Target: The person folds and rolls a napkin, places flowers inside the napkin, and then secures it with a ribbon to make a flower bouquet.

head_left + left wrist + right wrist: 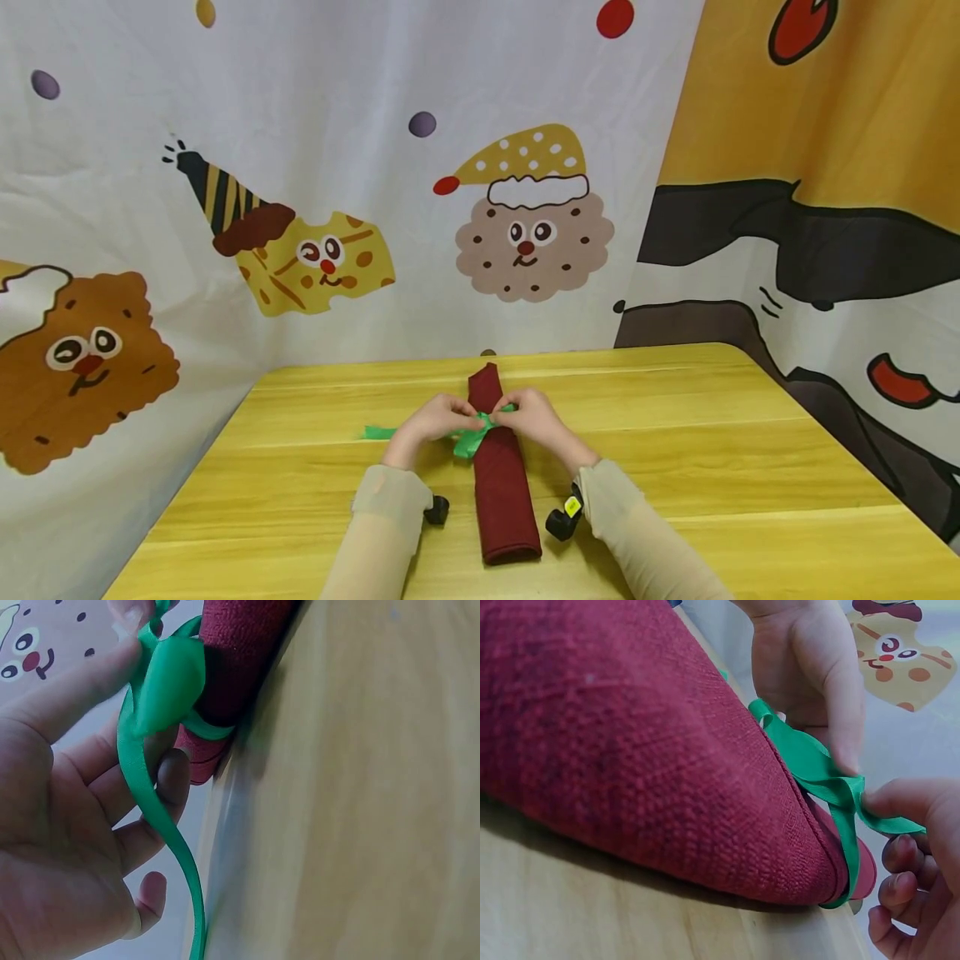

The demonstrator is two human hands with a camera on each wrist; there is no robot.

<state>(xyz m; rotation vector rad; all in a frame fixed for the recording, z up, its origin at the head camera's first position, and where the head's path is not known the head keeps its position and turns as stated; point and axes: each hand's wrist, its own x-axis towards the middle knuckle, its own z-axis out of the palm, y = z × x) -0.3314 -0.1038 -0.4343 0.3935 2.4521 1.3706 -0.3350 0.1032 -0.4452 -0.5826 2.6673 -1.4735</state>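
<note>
A rolled dark red cloth (pixel 506 500) lies lengthwise on the wooden table, with a green ribbon (pixel 468 443) wrapped round it toward its far end. My left hand (pixel 435 419) pinches the ribbon at the knot between thumb and forefinger; its other fingers curl loosely below. From the other side my right hand (pixel 536 419) pinches the ribbon close by, the two hands' fingertips almost meeting. In the left wrist view a loop of ribbon (pixel 171 686) stands out beside the roll, and a long tail hangs past the left palm (pixel 52 825). The right wrist view shows the ribbon band (pixel 847 859) circling the cloth (pixel 652 765).
One ribbon tail (pixel 378 432) reaches left over the table (pixel 300 500). Black wrist cameras sit at both wrists, close to the roll's near end. Behind the table's far edge hangs a curtain (pixel 420 317) printed with cartoon food.
</note>
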